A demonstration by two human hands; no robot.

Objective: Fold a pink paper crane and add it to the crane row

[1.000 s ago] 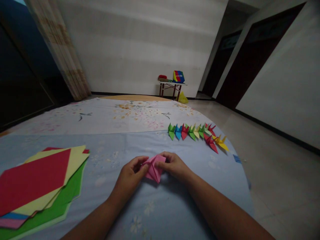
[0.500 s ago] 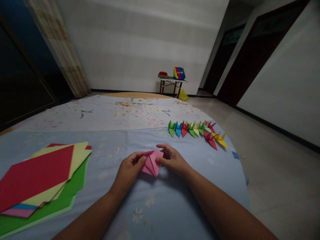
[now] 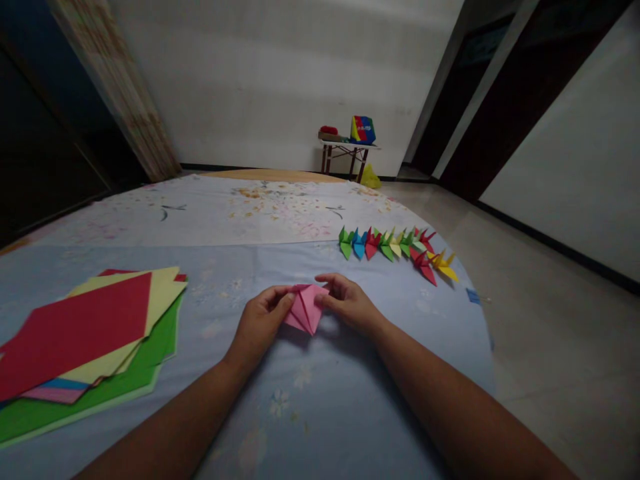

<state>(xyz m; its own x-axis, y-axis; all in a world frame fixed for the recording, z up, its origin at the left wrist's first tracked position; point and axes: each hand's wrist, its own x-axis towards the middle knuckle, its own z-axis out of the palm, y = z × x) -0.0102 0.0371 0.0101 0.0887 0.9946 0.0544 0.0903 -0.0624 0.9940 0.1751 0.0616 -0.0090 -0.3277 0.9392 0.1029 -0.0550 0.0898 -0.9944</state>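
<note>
Blue flowery cloth [image 3: 370,413] covers the near part of your counter [image 3: 280,175], and pink folded paper [image 3: 307,312] is in front of you. Your left hand [image 3: 261,323] pinches its left side, while your right hand [image 3: 353,305] has its thumb on the right side, but I can't tell if its fingers squeeze behind. Bright sheets [image 3: 95,327] lie piled on your left, and paper birds [image 3: 371,246] sit past your right hand.

Home: patterned curtain [image 3: 121,87], flowered tablecloth [image 3: 215,223]
</note>
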